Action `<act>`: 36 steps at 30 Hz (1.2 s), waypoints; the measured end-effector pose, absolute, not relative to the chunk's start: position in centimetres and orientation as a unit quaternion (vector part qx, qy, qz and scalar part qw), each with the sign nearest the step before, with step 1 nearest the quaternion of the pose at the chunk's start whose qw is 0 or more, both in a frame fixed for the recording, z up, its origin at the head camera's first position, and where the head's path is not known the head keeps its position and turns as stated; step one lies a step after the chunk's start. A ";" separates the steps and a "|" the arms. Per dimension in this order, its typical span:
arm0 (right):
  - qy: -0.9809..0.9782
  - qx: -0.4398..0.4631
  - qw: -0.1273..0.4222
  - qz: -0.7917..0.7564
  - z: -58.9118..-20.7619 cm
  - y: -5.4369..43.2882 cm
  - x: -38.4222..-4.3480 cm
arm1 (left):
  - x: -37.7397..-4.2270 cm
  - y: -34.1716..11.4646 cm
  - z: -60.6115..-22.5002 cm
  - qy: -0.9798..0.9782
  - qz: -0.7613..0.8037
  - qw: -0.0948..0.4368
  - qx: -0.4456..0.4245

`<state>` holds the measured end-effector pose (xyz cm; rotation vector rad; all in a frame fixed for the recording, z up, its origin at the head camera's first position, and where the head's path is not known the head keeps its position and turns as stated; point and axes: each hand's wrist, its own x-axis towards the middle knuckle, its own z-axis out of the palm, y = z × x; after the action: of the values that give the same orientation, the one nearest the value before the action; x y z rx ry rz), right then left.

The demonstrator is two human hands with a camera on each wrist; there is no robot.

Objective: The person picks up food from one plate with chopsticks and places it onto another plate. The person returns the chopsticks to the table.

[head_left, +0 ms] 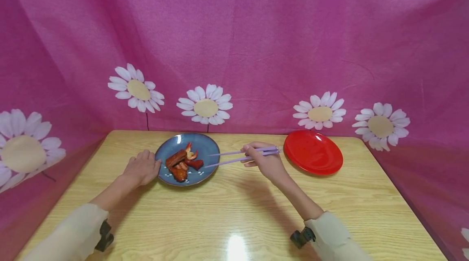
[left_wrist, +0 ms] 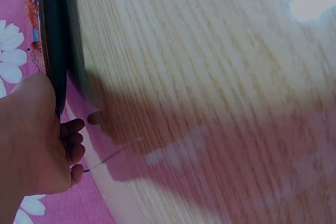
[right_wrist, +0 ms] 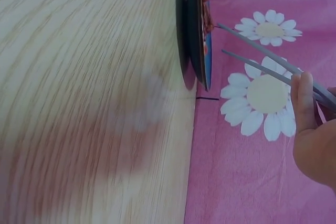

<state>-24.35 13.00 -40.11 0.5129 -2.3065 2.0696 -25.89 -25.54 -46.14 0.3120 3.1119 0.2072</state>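
My left hand (head_left: pixel 142 168) grips the left rim of a blue plate (head_left: pixel 208 143), its thumb at the rim and its fingers curled low beside the plate's underside in the left wrist view. On the plate lie a brown slab of food (head_left: pixel 176 158), a shrimp-like piece (head_left: pixel 190 154), a dark red piece (head_left: pixel 196 164) and a glazed brown piece (head_left: pixel 178 174). My right hand (head_left: pixel 266 164) holds a pair of purple chopsticks (head_left: pixel 227 162) near their thick ends. Their tips are spread apart and point left, over the plate's right side.
A red plate (head_left: pixel 313 153) sits at the back right of the wooden table (head_left: pixel 205 220), just beyond the right hand. Behind and at both sides hangs a pink cloth (head_left: pixel 256 49) with large white daisies.
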 end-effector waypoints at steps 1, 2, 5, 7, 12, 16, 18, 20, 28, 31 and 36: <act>-0.734 0.164 0.001 0.659 -40.1 12.8 -24.4 | -25.9 -25.5 -46.1 0.993 0.066 0.003 0.099; -0.733 0.164 0.002 0.661 -40.1 12.5 -24.4 | -25.9 -25.5 -46.1 0.993 0.065 0.002 0.100; -0.726 0.159 0.009 0.668 -40.1 11.8 -24.5 | -25.9 -25.5 -46.1 0.993 0.062 0.001 0.100; -0.721 0.157 0.013 0.674 -40.1 11.3 -24.6 | -25.9 -25.6 -46.1 0.993 0.062 0.001 0.100; -0.721 0.160 0.017 0.674 -40.4 10.2 -24.8 | -26.0 -25.6 -46.2 0.993 0.063 -0.002 0.102; -0.723 0.161 0.015 0.671 -40.7 9.3 -25.0 | -26.1 -25.7 -46.3 0.993 0.062 -0.003 0.101; -0.723 0.160 0.014 0.672 -40.8 8.9 -25.1 | -26.1 -25.7 -46.3 0.993 0.061 -0.003 0.101; -0.721 0.159 0.015 0.674 -40.9 8.5 -25.2 | -26.0 -25.6 -46.2 0.993 0.062 -0.002 0.101; -0.722 0.158 0.017 0.674 -41.3 7.4 -25.3 | -25.8 -25.6 -46.1 0.993 0.066 0.007 0.098; -0.728 0.156 0.012 0.667 -41.4 7.2 -25.3 | -25.8 -25.7 -46.1 0.993 0.065 0.001 0.099; -0.733 0.150 0.013 0.663 -41.7 6.9 -25.5 | -25.9 -25.6 -46.2 0.993 0.067 -0.008 0.100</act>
<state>-25.46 6.92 -41.73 0.4669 -2.2853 2.0653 -25.85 -25.64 -46.21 0.3148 3.1342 0.2107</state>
